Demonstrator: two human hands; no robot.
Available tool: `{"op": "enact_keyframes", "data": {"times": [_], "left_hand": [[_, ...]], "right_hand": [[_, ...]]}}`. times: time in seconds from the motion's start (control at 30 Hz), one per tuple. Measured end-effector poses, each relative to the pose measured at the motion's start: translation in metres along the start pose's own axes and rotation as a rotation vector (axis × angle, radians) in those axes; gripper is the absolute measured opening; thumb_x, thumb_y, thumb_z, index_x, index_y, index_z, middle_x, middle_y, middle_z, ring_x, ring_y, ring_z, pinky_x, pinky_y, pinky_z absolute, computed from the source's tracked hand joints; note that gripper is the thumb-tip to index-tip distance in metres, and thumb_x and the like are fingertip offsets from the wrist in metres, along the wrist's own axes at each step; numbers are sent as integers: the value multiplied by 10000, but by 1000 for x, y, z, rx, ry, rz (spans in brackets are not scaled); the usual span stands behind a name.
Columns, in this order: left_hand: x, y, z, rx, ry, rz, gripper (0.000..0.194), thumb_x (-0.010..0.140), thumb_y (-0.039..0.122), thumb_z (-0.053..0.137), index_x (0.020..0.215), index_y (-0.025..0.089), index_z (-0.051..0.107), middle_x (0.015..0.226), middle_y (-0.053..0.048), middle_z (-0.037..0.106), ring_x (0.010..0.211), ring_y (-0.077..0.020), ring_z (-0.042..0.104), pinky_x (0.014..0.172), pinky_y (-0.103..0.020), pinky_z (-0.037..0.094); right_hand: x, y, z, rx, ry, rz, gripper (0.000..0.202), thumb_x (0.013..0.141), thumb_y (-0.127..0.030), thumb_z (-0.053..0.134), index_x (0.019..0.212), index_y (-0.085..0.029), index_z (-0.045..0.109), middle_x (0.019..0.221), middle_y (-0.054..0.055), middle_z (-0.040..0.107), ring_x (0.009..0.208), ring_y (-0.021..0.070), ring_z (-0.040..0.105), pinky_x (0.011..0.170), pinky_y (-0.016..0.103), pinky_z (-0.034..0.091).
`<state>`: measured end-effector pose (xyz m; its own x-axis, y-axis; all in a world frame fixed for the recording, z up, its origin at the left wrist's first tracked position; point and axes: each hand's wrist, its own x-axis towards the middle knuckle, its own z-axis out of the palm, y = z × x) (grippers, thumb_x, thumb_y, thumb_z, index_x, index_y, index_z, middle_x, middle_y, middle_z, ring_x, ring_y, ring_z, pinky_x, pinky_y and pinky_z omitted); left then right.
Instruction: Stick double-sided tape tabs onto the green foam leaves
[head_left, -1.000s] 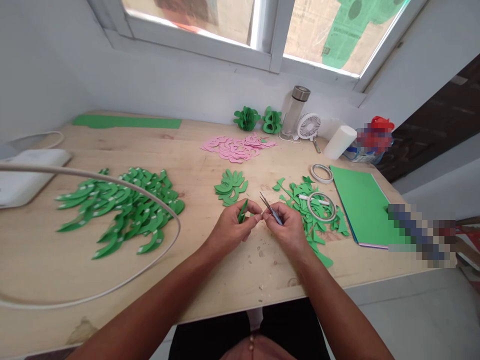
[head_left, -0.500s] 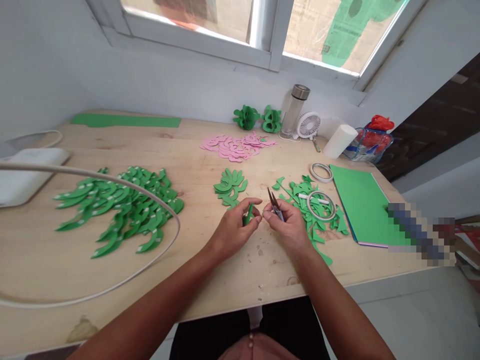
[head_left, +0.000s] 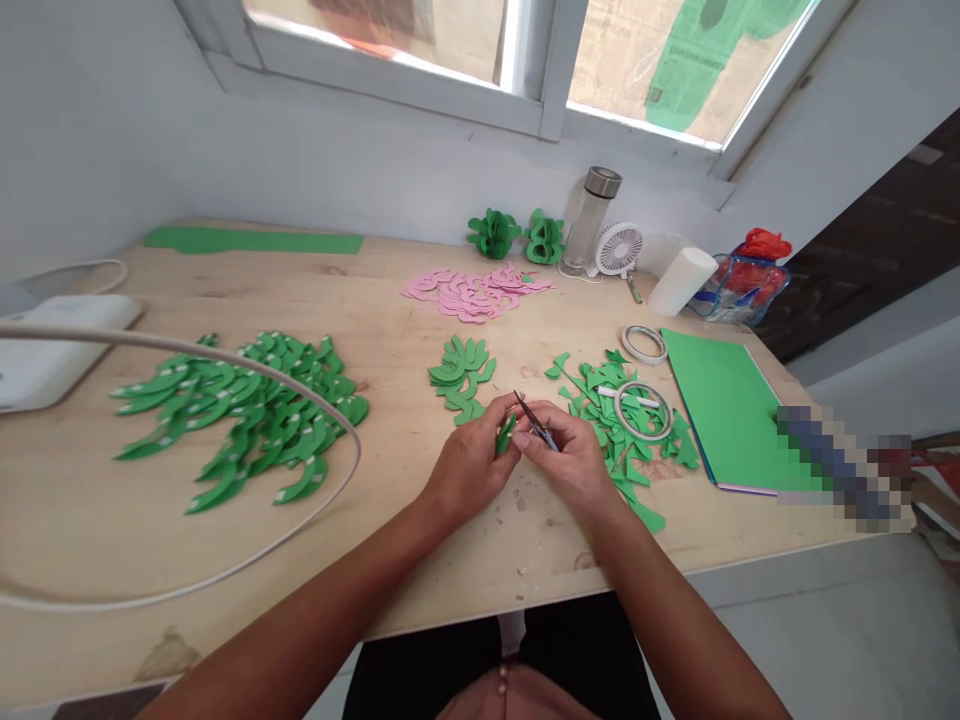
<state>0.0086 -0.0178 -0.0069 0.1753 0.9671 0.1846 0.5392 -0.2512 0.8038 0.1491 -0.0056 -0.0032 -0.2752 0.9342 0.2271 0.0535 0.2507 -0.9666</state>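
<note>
Light wooden tabletop (head_left: 405,340), knots and a brown stain noted near the front edge. At left, a white box-like device (head_left: 67,350) and a large heap of curved green pieces (head_left: 277,400), white patches seen, are borne. A green strip (head_left: 255,242) is laid along the rear. Pink cutouts (head_left: 472,298) are spread mid-rear; a smaller green cluster (head_left: 457,375) is set in front. Green scraps (head_left: 600,390) are scattered at right, between which and the wall a tape ring (head_left: 645,358) is placed, beside stacked sheets (head_left: 727,410).
</note>
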Motion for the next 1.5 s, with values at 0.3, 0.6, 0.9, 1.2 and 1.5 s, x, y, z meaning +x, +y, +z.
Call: {"op": "enact_keyframes", "data": {"times": [0.3,0.6,0.9,1.2,1.5], "left_hand": [[-1,6,-3,-48,-51,-38,453,805,233,498,1253,164,492,806,-22,692,620,-167,622,635,-274,475],[-1,2,-2,-301,-93,-51,481,800,272,545,1269,172,507,1002,-52,673,818,-172,622,765,-294,497],[4,-4,-4,-594,-124,-140,477,753,304,649,1198,162,555,1020,-95,650,905,-207,591,738,-308,483],[5,2,-12,-530,-137,-98,223,770,269,607,965,168,647,881,-39,671,718,-148,580,665,-271,464],[5,8,-17,-511,-63,-116,206,784,263,539,874,169,699,599,10,615,568,-126,551,603,-248,460]], "right_hand": [[-2,1,1,21,66,146,158,721,-334,663,740,-178,646,648,-1,604,574,117,518,534,236,417],[-2,0,1,-12,127,175,80,682,-247,647,699,-170,659,570,-30,556,506,89,435,477,212,348],[-2,1,-4,-97,160,195,118,691,-271,641,630,-171,627,525,-42,483,483,78,357,464,218,285],[-2,-2,-6,-137,185,197,118,691,-285,630,651,-174,630,524,-46,461,482,80,345,460,221,270],[-2,-2,-7,-150,189,173,110,696,-270,632,645,-173,634,517,-48,456,474,76,333,453,220,253]]}}
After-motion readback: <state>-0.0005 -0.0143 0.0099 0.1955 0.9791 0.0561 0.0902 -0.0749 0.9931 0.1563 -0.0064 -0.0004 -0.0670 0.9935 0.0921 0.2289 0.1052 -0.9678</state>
